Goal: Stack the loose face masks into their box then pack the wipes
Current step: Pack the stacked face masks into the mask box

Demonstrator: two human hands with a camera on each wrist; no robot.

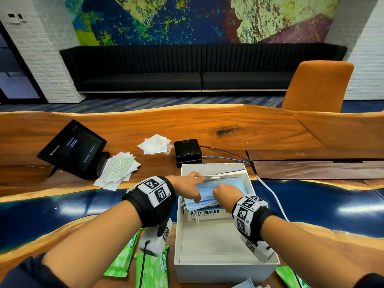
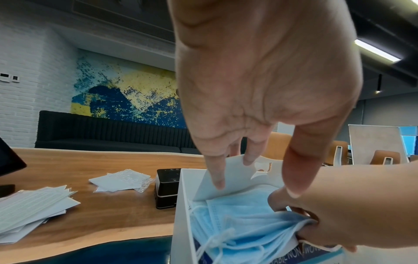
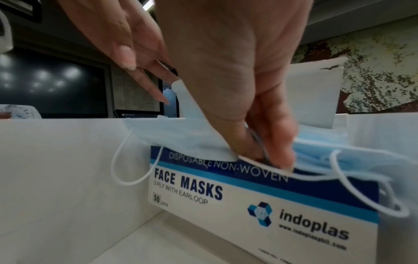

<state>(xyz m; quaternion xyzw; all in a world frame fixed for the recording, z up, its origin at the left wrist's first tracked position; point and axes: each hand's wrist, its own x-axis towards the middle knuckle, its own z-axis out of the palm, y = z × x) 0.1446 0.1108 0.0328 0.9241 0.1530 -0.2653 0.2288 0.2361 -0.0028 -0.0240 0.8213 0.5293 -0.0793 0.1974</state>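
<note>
The face mask box [image 1: 204, 214] stands at the far end of a white open carton [image 1: 218, 267]. A stack of blue face masks [image 1: 207, 196] lies in its top opening, ear loops hanging over the front. My left hand [image 1: 196, 183] holds the box's white flap [image 2: 230, 178] back with straight fingers. My right hand [image 1: 220, 190] pinches the bunched near edge of the masks [image 2: 237, 223] at the box's front lip [image 3: 267, 166]. Green wipe packs [image 1: 122, 260] [image 1: 152, 271] lie left of the carton, and another one [image 1: 288, 277] lies to its right.
A tilted tablet [image 1: 72, 148], a pile of paper sachets [image 1: 118, 169], plastic-wrapped white squares [image 1: 154, 144] and a black cabled device [image 1: 188, 151] sit beyond the carton. More blue masks [image 1: 245, 284] peek in at the bottom edge. An orange chair [image 1: 315, 86] stands across the table.
</note>
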